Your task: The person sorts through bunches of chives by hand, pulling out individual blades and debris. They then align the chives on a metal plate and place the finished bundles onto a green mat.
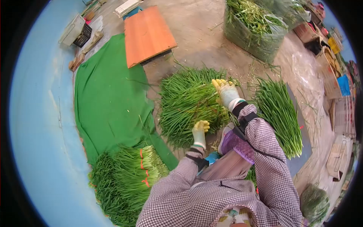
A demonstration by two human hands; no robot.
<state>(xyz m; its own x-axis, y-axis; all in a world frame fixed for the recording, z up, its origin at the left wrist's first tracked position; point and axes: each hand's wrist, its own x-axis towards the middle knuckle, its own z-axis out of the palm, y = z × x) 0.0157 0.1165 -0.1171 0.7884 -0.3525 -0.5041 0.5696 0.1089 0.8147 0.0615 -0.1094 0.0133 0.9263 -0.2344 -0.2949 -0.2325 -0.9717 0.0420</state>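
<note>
A large loose heap of green garlic chives (189,102) lies on the floor in front of me. My left hand (200,131), in a pale glove with yellow fingers, is at the near edge of the heap; its fingers are loosely bent and apart, with nothing visible in them. My right hand (225,90), gloved alike, is at the heap's right side, its fingers closed on some chive leaves, partly hidden by the glove. To the right, a neat pile of chives (278,113) rests on a dark board (302,151).
Chive bundles (132,174) with red ties lie at the lower left beside a green cloth (113,98). An orange board (147,34) stands beyond. A clear bag (253,43) of greens is at the back right. Crates (327,72) line the right side; a blue wall (41,113) borders the left.
</note>
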